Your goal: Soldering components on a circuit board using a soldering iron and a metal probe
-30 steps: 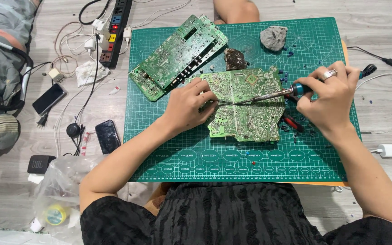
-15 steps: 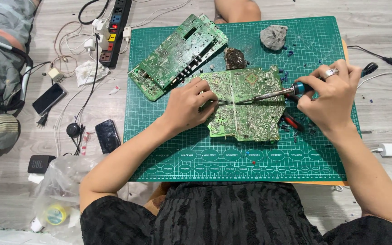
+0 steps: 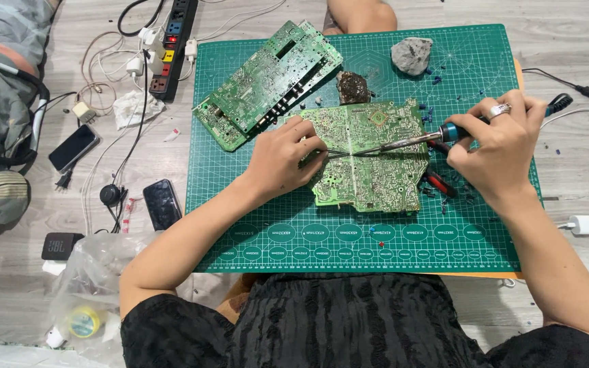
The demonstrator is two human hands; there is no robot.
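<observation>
I see bright, even light with only soft shadows under the hands; the picture is sharp, no glare or blur.
</observation>
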